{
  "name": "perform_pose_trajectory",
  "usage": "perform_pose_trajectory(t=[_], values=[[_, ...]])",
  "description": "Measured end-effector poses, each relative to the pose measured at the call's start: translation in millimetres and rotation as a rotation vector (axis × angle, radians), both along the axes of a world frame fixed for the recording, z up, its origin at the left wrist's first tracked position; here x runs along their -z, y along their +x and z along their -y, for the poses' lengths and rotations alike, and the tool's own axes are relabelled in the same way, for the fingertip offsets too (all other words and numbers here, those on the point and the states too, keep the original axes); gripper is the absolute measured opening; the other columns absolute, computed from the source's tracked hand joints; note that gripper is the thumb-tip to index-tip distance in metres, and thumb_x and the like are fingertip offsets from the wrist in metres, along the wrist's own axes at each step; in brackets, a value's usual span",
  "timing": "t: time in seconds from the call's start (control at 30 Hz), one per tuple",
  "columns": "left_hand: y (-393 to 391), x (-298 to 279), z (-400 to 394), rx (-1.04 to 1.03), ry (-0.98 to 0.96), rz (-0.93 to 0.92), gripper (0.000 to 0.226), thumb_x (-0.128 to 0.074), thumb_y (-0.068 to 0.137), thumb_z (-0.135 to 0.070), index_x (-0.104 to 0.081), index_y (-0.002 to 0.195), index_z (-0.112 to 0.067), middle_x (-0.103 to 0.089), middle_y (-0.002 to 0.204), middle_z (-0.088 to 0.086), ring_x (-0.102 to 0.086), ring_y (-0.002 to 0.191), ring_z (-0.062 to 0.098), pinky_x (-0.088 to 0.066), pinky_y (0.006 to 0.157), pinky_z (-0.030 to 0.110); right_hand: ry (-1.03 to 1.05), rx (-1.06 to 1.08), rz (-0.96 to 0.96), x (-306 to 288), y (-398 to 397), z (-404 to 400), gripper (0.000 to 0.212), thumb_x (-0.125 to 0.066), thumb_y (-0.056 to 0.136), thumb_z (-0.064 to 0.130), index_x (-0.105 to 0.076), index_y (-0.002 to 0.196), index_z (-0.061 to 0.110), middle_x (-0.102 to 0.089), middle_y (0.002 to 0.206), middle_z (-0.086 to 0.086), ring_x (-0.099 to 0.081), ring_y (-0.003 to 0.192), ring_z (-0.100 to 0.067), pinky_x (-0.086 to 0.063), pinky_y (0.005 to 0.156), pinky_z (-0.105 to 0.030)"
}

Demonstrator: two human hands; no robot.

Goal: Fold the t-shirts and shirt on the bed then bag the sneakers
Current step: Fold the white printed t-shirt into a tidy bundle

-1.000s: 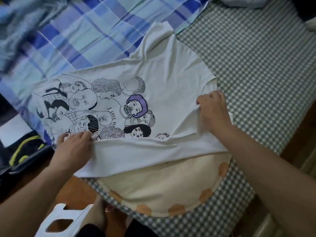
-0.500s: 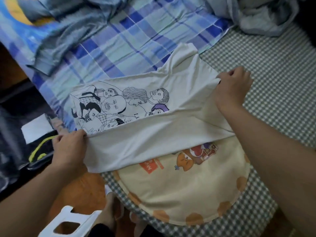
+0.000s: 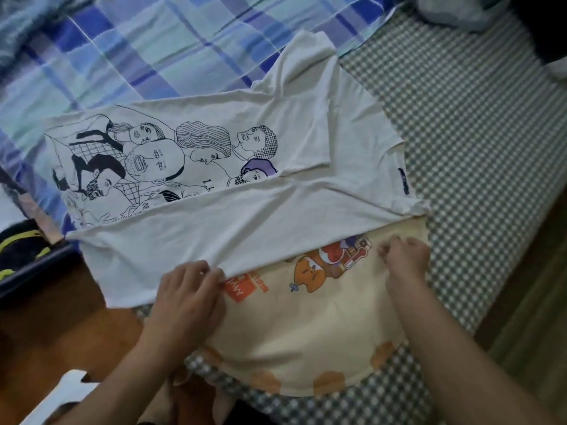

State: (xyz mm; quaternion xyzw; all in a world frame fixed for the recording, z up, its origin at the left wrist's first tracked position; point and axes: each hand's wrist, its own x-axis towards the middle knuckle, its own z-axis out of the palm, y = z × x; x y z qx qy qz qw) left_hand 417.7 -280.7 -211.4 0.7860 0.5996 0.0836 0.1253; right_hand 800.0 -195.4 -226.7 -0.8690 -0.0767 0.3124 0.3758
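A white t-shirt (image 3: 245, 222) printed with black line-drawn faces lies stretched left to right across the bed. Its near long side is folded over the print, and one sleeve (image 3: 310, 56) points toward the far side. My left hand (image 3: 187, 292) is at the near folded edge, its fingertips curled onto and pinching the cloth. Just below the shirt's right near edge, my right hand (image 3: 405, 259) rests on the cream cloth with fingers loosely curled and nothing in them. No sneakers can be seen.
Under the shirt lies a round cream cloth (image 3: 306, 338) with an orange cartoon, on a green checked mattress (image 3: 478, 124). A blue plaid sheet (image 3: 147, 47) covers the far left. A black bag (image 3: 21, 250) and a white stool (image 3: 64, 394) stand on the wooden floor.
Both hands let go of the shirt's ends after laying the near side over the print. They have come back to the near folded edge, closer together.
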Motion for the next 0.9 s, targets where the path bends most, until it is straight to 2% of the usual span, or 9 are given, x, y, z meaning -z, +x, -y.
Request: perform_pose_trajectory(t=[0.07,0.13,0.27,0.33,0.47,0.57,0.67,0.77,0.9], values=[[15,8,-9,0.137,-0.011,-0.068,0.036,-0.058,0.082,-0.027,-0.069,0.113,-0.012,-0.058,0.115,0.015,-0.057,0.103,0.040,-0.042,0.082,0.048,0.140,0.137,-0.215,6,20,-21,0.038,-0.066,0.087,0.000,-0.054,0.123,0.004,-0.067,0.103,-0.013,-0.068,0.081,-0.018,-0.057,0.061,-0.025],[20,12,-25,0.173,-0.010,-0.142,0.035,-0.055,0.082,-0.024,-0.067,0.112,-0.011,-0.058,0.114,0.015,-0.055,0.098,0.039,-0.042,0.076,0.048,0.252,0.172,-0.300,10,30,-44,0.055,-0.072,0.088,0.002,-0.051,0.138,0.010,-0.063,0.124,-0.011,-0.070,0.098,-0.024,-0.062,0.068,-0.035],[23,1,-45,0.212,-0.113,-0.096,0.028,-0.042,0.076,-0.021,-0.060,0.097,-0.012,-0.053,0.095,0.008,-0.052,0.082,0.036,-0.047,0.059,0.042,0.066,-0.144,0.031,-4,43,-54,0.070,-0.069,0.093,0.008,-0.036,0.152,0.025,-0.048,0.147,-0.002,-0.057,0.121,-0.020,-0.055,0.097,-0.036],[23,-9,-36,0.234,-0.209,-0.075,0.021,-0.044,0.073,-0.017,-0.052,0.092,-0.018,-0.049,0.089,0.002,-0.054,0.079,0.031,-0.043,0.052,0.035,0.049,-0.269,0.154,-19,50,-38,0.058,-0.065,0.095,0.008,-0.045,0.148,0.022,-0.051,0.142,0.002,-0.055,0.120,-0.016,-0.048,0.102,-0.031],[28,-29,-16,0.331,-0.551,-0.171,0.027,-0.059,0.073,-0.020,-0.046,0.095,-0.027,-0.050,0.092,-0.003,-0.062,0.081,0.027,-0.053,0.053,0.038,-0.076,-0.334,0.130,-38,64,22,0.049,-0.065,0.096,0.012,-0.051,0.142,0.019,-0.054,0.129,0.003,-0.056,0.112,-0.018,-0.051,0.098,-0.037],[63,-36,-38,0.338,-0.375,-0.154,0.029,-0.045,0.080,-0.046,-0.059,0.095,-0.026,-0.060,0.089,-0.003,-0.067,0.079,0.026,-0.054,0.051,0.035,-0.169,-0.474,0.089,-37,78,43,0.057,-0.071,0.093,0.013,-0.048,0.145,0.020,-0.051,0.131,0.002,-0.053,0.114,-0.017,-0.047,0.096,-0.033],[131,-39,-97,0.195,-0.203,0.010,0.040,-0.050,0.090,-0.044,-0.060,0.119,-0.018,-0.062,0.106,0.006,-0.062,0.101,0.033,-0.054,0.073,0.043,-0.226,-0.627,0.129,-34,94,39,0.063,-0.072,0.089,0.005,-0.048,0.144,0.025,-0.036,0.135,0.000,-0.042,0.115,-0.014,-0.038,0.098,-0.025],[206,-28,-167,-0.057,-0.254,0.097,0.059,-0.060,0.093,-0.048,-0.049,0.137,-0.010,-0.056,0.125,0.016,-0.052,0.119,0.038,-0.046,0.093,0.048,-0.235,-0.685,0.143,-29,108,40,0.051,-0.070,0.088,0.001,-0.060,0.132,0.024,-0.033,0.138,-0.003,-0.043,0.120,-0.016,-0.035,0.104,-0.021],[262,-2,-226,-0.294,-0.395,0.027,0.063,-0.062,0.092,-0.052,-0.044,0.132,-0.007,-0.051,0.134,0.017,-0.048,0.127,0.038,-0.042,0.098,0.049,-0.221,-0.676,0.190,-17,126,40,0.020,-0.070,0.093,0.019,-0.070,0.112,0.014,-0.045,0.124,-0.004,-0.053,0.105,-0.016,-0.050,0.088,-0.025]])
